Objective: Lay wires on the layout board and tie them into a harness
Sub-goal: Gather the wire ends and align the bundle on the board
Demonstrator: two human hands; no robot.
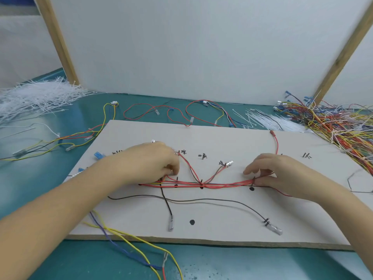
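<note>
Both hands work the red wire bundle (212,185) stretched across the layout board (222,223) on the desk (60,259): the left hand (149,162) pinches its left end, the right hand (276,174) pinches its right end.

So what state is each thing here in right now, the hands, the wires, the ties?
Left hand: pinching the red wire bundle at its left end.
Right hand: pinching the bundle's right end.
Red wire bundle: stretched along the layout board, untied.
Black wire: lying slack on the board.
Cable ties: loose pile, unused.
Spare wires: tangled heap beside the board.
</note>
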